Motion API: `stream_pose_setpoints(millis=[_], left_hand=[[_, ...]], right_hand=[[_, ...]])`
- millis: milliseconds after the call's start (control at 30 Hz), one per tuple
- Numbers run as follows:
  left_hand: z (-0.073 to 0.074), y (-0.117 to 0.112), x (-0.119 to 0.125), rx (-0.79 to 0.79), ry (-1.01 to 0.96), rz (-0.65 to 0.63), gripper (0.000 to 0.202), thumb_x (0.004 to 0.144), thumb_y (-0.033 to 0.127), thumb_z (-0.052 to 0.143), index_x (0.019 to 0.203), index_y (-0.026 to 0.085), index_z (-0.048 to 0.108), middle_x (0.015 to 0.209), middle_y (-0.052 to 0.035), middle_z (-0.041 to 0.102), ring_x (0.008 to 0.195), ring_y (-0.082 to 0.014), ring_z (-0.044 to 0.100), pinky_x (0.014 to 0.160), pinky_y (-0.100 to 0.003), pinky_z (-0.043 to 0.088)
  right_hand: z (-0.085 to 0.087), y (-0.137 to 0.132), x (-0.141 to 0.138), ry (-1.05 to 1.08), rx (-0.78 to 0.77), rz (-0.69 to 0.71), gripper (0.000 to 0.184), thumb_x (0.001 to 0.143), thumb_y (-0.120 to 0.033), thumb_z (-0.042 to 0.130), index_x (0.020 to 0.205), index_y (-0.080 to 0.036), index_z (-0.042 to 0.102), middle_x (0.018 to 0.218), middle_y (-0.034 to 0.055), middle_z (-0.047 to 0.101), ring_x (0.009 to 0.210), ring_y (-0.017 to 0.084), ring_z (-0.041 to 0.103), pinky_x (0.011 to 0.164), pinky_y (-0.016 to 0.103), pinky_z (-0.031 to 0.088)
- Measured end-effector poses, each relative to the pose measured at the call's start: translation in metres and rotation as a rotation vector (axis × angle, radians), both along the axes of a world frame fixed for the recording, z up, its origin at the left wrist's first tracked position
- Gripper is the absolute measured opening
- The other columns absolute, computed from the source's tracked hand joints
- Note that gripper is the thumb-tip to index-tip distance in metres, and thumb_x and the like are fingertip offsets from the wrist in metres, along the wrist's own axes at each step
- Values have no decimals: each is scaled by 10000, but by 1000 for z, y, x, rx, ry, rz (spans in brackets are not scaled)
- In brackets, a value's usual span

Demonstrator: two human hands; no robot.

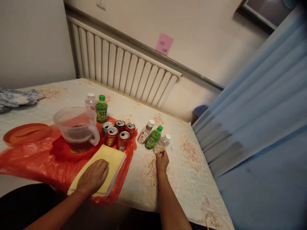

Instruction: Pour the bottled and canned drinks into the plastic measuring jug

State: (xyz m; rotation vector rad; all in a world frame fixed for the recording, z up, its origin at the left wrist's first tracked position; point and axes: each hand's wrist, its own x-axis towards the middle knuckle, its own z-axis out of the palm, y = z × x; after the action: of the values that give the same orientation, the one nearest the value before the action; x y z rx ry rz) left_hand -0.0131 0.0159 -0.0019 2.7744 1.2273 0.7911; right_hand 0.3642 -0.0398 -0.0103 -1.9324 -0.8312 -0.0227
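My right hand (162, 162) grips the lower part of a clear plastic bottle (162, 144) with a white cap, at the right end of a row of bottles. Beside it stand a green drink bottle (153, 138) and another white-capped bottle (145, 132). My left hand (94, 177) lies on a folded yellow cloth (111, 157), its fingers close together and slightly bent. Behind the cloth are several opened drink cans (123, 140) in a cluster. A clear plastic jug (72, 127) with dark liquid in it stands on a red scalloped dish (57, 155) to the left.
A red plastic bag (31, 159) is spread under the cloth, dish and cans. An orange lid (26, 132) lies at the left. A green bottle (102, 110) and a white-capped bottle (90, 101) stand behind the jug. Blue curtains (251, 105) hang along the right side.
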Motion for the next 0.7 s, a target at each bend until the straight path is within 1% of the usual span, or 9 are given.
stream_pose_setpoints(millis=[233, 400, 600, 700], left_hand=[[0, -1, 1, -5, -49, 12, 236, 983, 275, 424, 963, 188, 643, 943, -90, 652, 902, -258, 623, 863, -403, 487], [3, -3, 1, -13, -38, 19, 246, 987, 265, 412, 952, 184, 642, 955, -97, 659, 910, -256, 622, 859, -402, 489], [8, -8, 2, -48, -47, 39, 229, 984, 227, 410, 933, 192, 631, 929, -87, 653, 902, -241, 609, 865, -390, 482], [9, -10, 2, -47, -62, 54, 201, 975, 219, 433, 923, 202, 627, 927, -79, 650, 899, -238, 606, 854, -385, 479]], right_hand=[[1, -1, -1, 2, -1, -6, 401, 724, -422, 610, 1050, -195, 668, 1012, 107, 750, 876, 261, 668, 753, 322, 482], [2, -3, -2, 10, 0, -9, 410, 725, -426, 602, 1051, -187, 672, 1027, 109, 752, 883, 251, 680, 758, 309, 483], [-2, -6, -3, 26, -20, -57, 522, 707, -444, 586, 1134, -153, 654, 1049, 133, 745, 911, 260, 688, 776, 314, 494], [-2, -10, -4, 26, -41, -103, 480, 704, -457, 571, 1072, -161, 655, 983, 125, 746, 867, 262, 683, 765, 325, 495]])
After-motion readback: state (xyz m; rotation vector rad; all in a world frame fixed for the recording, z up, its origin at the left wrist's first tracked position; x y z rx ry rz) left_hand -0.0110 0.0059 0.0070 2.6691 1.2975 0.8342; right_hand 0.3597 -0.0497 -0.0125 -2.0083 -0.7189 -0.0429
